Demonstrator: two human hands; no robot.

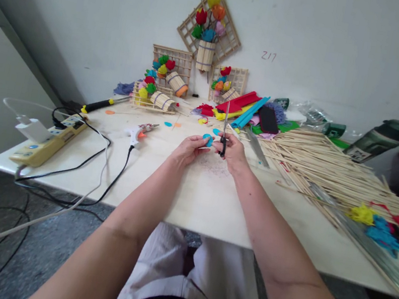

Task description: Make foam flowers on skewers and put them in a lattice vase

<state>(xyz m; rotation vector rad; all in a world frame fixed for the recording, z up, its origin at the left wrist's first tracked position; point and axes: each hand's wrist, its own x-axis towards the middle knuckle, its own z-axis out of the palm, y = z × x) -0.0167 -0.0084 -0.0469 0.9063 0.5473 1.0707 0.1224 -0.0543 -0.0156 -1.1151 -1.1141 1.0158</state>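
My left hand (189, 150) pinches a small blue piece (207, 139) between thumb and fingers above the middle of the white table (208, 207). Right beside it, my right hand (234, 151) grips black-handled scissors (222, 145), whose blades point up and away from me. Another small blue piece (216, 132) shows just left of the scissors, by my right fingertips; whether they touch it I cannot tell. A blue oval (168, 124) lies on the table to the left, near an orange piece (109, 112).
A glue gun (137, 134) and power strip (49, 145) with loose cables lie left. Thin wooden sticks (334, 167) spread over the right side, near a dark bottle (383, 139). Stick lattices with colourful flowers (210, 29) stand at the wall. A phone (268, 120) rests behind my right hand.
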